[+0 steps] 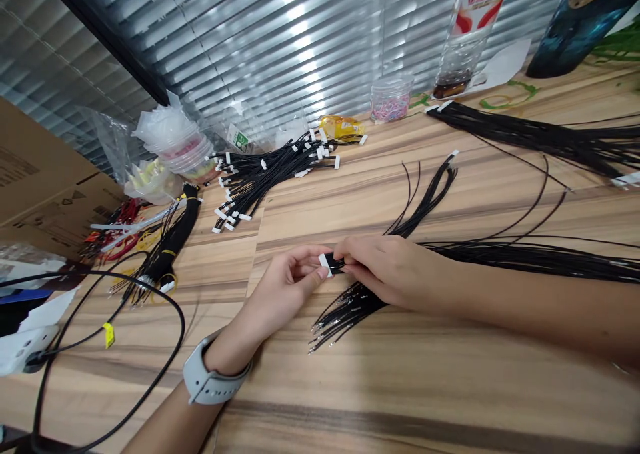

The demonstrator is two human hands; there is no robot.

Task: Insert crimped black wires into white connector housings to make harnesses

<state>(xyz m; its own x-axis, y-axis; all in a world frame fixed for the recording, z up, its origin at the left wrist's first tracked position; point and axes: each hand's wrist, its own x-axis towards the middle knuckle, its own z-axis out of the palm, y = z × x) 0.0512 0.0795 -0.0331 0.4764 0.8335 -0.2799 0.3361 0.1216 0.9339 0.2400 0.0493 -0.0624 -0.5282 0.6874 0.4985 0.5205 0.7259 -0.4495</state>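
Between the thumb and fingers of my left hand (295, 277) is a white plug connector (325, 265). Black wires run from it toward my right hand (373, 264), whose fingertips pinch them just beside the connector. Under my right hand lies a bundle of loose black wires (345, 311) with bare metal terminals at its near left end. Another part of the black wires (425, 204) fans out beyond my right hand, up to a white end. A grey watch band (215, 377) is on my left wrist.
A pile of black cables with white connectors (277, 174) lies at the back. More black wire bundles (540, 134) spread at right. A plastic bottle (467, 37), a jar (391, 99) and plastic cups (175, 141) stand by the blinds. A thick black cable (183, 337) loops at left.
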